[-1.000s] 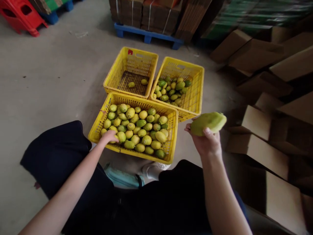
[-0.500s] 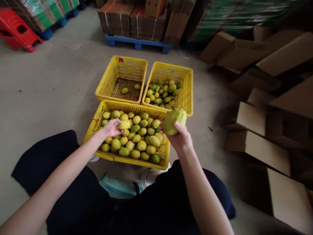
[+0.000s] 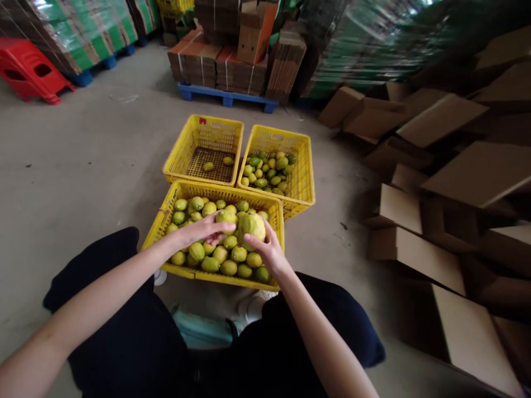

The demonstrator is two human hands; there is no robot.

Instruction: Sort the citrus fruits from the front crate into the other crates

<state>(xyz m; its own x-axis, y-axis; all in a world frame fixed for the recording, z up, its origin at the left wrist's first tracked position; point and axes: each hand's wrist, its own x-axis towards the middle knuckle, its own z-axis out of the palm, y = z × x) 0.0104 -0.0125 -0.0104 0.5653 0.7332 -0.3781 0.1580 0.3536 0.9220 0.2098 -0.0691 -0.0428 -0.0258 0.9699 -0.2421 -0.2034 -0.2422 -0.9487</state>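
Observation:
Both my hands are over the near yellow crate [image 3: 166,264], which holds many yellow-green lemons [image 3: 220,254]. My left hand [image 3: 204,229] has its fingers wrapped round a lemon [image 3: 226,218]. Just to the right, my right hand [image 3: 270,250] grips a large, bumpy yellow-green lemon [image 3: 251,225], thumb on the near side. These two fruits are side by side, close together or touching; I cannot tell which. The far fingers of my right hand are hidden behind its fruit.
Beyond stand a left yellow crate [image 3: 178,157] with two lemons and a right yellow crate [image 3: 305,166] with several greener ones. Cardboard boxes [image 3: 427,257] lie along the right. A red stool [image 3: 35,72] and a blue pallet [image 3: 228,98] of flattened cartons are farther back.
My right hand has come left and inward with the large lemon. My left hand has moved right with a lemon, bringing the two fruits together. The view has tilted up slightly.

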